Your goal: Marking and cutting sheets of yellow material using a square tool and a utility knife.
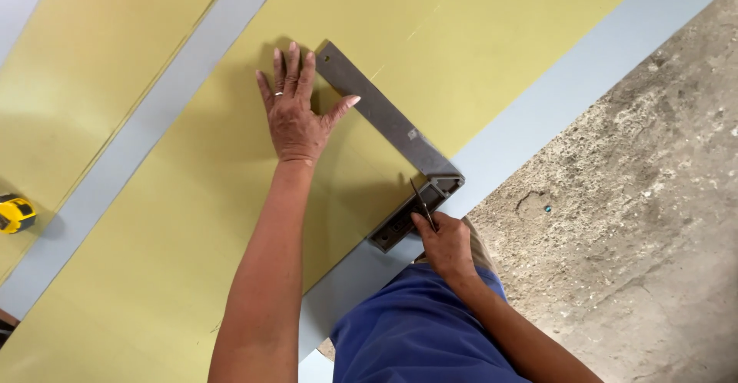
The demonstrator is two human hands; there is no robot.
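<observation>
So from my seat: left arm is stretched way out in front, forearm bare, wrist straight, and the left hand [294,114] is pressed flat, palm down, fingers together and pointing away, thumb splayed off to the right (there's a ring on one finger). Right arm is tucked in close to the body, elbow bent, and the right hand [444,242] is curled into a tight pinch grip, knuckles up, fingertips aimed forward.

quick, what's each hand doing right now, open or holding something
Left hand: open, flat on the yellow sheet, thumb against the square's metal blade.
Right hand: closed on a thin marking tool, tip by the square's stock.
</observation>
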